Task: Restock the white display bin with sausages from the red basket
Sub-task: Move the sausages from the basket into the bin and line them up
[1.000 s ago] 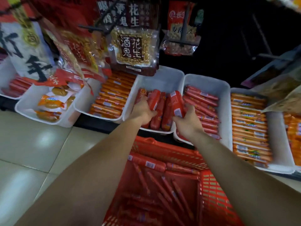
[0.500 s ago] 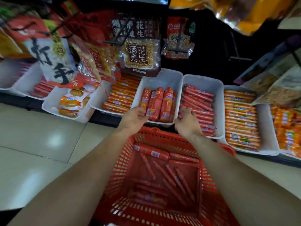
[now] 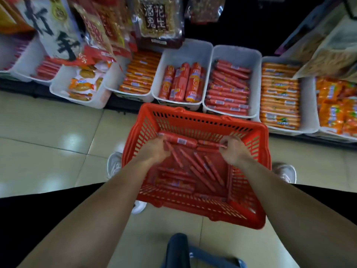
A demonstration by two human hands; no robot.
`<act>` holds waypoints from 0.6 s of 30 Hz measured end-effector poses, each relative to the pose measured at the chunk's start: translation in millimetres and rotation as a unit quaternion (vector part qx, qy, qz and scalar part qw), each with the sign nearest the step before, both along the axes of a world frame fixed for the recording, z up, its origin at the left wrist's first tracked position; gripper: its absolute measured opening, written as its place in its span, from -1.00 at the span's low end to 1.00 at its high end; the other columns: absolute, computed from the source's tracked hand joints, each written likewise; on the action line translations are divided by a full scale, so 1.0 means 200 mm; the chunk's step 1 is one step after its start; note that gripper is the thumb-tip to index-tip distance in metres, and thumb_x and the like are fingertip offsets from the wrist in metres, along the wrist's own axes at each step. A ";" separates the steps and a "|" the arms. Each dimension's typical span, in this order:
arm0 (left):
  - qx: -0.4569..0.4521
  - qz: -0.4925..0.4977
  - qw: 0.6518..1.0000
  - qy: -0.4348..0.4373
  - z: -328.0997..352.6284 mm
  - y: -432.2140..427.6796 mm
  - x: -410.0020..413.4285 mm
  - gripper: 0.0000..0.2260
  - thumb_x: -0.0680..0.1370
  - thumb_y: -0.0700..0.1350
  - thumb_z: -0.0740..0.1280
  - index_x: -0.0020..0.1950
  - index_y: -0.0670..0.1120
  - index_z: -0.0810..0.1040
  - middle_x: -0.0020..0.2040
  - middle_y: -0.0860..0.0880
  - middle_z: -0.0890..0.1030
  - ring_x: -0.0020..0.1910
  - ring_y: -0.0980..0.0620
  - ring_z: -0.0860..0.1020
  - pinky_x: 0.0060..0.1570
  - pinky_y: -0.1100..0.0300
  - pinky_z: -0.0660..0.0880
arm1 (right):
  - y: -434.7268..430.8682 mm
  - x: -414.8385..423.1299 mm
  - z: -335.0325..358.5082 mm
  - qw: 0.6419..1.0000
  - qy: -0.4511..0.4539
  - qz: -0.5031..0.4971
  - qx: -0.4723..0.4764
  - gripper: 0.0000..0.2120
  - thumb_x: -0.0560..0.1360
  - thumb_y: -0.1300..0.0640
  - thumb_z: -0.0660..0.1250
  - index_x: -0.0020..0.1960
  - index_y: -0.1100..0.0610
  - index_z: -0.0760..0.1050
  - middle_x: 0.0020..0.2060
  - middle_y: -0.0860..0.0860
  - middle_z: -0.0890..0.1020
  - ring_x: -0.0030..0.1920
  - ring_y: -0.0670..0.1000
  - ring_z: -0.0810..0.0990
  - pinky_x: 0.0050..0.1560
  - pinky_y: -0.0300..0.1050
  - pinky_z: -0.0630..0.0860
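Upper left: glossy, crinkly snack bags (image 3: 58, 31) hang over a row of smooth white plastic tubs w/ rounded corners. Going right along the row there's a tub of puffy orange packs (image 3: 81, 86), then thin orange sticks (image 3: 139, 74). Next, at top center, is the white display bin (image 3: 185, 53). Fat red sausages (image 3: 181, 84) in shiny film sit side by side at its front end. The back part is bare plastic, so there's room there. Right next to it is a tub of slim red sticks (image 3: 228, 88) stacked crosswise, then one of orange sausages (image 3: 280, 95).

Center: the red basket (image 3: 193, 118) is hard plastic w/ slotted lattice walls, on a glossy beige tile floor (image 3: 48, 142). Its far rim sits just below the display bin's front edge in frame. Loose slim sausages (image 3: 201, 167) lie at all angles on the bottom.

The left hand (image 3: 154, 149) is inside by the far-left wall, fingers curled round the left end of a thick sausage (image 3: 179, 141) lying crosswise. The right hand (image 3: 233, 151) is by the far-right wall, fingertips pinching the end of a slim sausage (image 3: 210, 145), bit blurry tbh.

There's open floor left of the basket.
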State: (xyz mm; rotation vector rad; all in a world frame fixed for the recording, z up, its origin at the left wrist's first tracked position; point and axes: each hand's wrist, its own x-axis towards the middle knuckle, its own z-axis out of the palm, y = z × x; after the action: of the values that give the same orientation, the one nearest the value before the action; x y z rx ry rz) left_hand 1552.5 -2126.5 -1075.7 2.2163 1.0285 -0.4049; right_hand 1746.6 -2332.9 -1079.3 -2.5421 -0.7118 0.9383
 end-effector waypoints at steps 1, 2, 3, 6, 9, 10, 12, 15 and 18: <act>0.007 -0.012 1.000 0.016 -0.05 0.00 0.00 -0.50 0.49 0.09 0.37 0.39 -0.04 0.44 0.22 -0.17 0.61 0.23 -0.18 0.58 0.20 0.05 0.50 | -0.01 -0.01 -0.05 1.000 0.012 0.003 -0.016 -0.70 0.49 0.14 0.35 0.21 0.15 0.59 0.22 0.19 0.56 0.28 0.19 0.52 0.30 -0.10 0.39; 0.012 -0.022 0.999 0.033 -0.09 0.00 0.02 -0.42 0.48 0.11 0.39 0.45 -0.04 0.38 0.29 -0.18 0.55 0.28 -0.21 0.53 0.25 0.03 0.47 | -0.01 -0.02 -0.10 0.999 0.025 0.011 -0.032 -0.71 0.49 0.11 0.35 0.20 0.14 0.59 0.21 0.19 0.58 0.24 0.18 0.56 0.27 -0.10 0.43; 0.020 -0.033 0.998 0.044 -0.13 0.01 0.03 -0.37 0.46 0.12 0.40 0.49 -0.03 0.34 0.37 -0.18 0.49 0.34 -0.22 0.47 0.32 0.02 0.43 | -0.02 -0.04 -0.15 0.998 0.042 0.024 -0.049 -0.73 0.51 0.07 0.35 0.17 0.13 0.59 0.17 0.18 0.62 0.19 0.17 0.59 0.23 -0.08 0.47; 0.063 -0.095 0.991 0.069 -0.28 0.04 0.09 -0.27 0.43 0.16 0.42 0.53 0.00 0.28 0.53 -0.13 0.31 0.50 -0.20 0.27 0.48 -0.02 0.24 | 0.00 -0.14 -0.28 0.987 0.098 0.098 -0.084 -0.72 0.56 -0.03 0.32 0.14 0.14 0.60 0.11 0.19 0.66 0.14 0.19 0.62 0.11 -0.05 0.49; 0.106 -0.163 0.979 0.062 -0.42 0.09 0.15 -0.26 0.45 0.13 0.44 0.56 0.00 0.23 0.55 -0.02 0.25 0.53 -0.17 0.18 0.50 -0.04 0.22 | 0.04 -0.27 -0.41 0.971 0.134 0.176 -0.090 -0.59 0.58 -0.11 0.25 0.28 0.12 0.55 0.21 0.15 0.63 0.35 0.12 0.51 0.41 -0.04 0.29; 0.115 -0.176 0.976 0.058 -0.45 0.10 0.17 -0.25 0.45 0.12 0.44 0.57 0.00 0.22 0.57 0.00 0.23 0.54 -0.16 0.16 0.50 -0.06 0.21 | 0.06 -0.32 -0.45 0.962 0.146 0.211 -0.097 -0.53 0.55 -0.16 0.25 0.34 0.08 0.52 0.29 0.11 0.59 0.40 0.08 0.46 0.51 -0.01 0.16; 0.123 -0.192 0.972 0.056 -0.52 0.14 0.19 -0.25 0.47 0.10 0.43 0.58 0.00 0.19 0.59 0.01 0.18 0.56 -0.15 0.12 0.52 -0.08 0.16 | 0.09 -0.39 -0.53 0.944 0.176 0.256 -0.115 -0.49 0.48 -0.23 0.31 0.32 0.02 0.52 0.44 0.10 0.45 0.43 0.09 0.42 0.49 0.02 0.21; 0.123 -0.205 0.968 0.073 -0.60 0.19 0.21 -0.28 0.50 0.07 0.39 0.59 -0.04 0.18 0.58 -0.01 0.19 0.54 -0.13 0.15 0.49 -0.07 0.20 | 0.13 -0.49 -0.62 0.928 0.151 0.314 -0.133 -0.53 0.50 -0.25 0.32 0.27 0.03 0.54 0.40 0.16 0.47 0.45 0.17 0.38 0.36 0.04 0.40; 0.124 -0.197 0.969 0.082 -0.65 0.21 0.21 -0.25 0.49 0.06 0.42 0.58 -0.07 0.17 0.55 -0.05 0.22 0.48 -0.17 0.23 0.43 -0.10 0.28 | 0.15 -0.52 -0.67 0.923 0.116 0.342 -0.133 -0.39 0.47 -0.31 0.32 0.35 0.08 0.48 0.38 0.15 0.47 0.43 0.15 0.38 0.37 0.00 0.38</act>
State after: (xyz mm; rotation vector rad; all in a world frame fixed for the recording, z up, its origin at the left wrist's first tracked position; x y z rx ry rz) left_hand 1593.6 -2085.2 -1205.2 2.6589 0.7462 -0.6764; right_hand 1643.4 -2302.2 -1212.8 -2.3454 -1.5320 1.6171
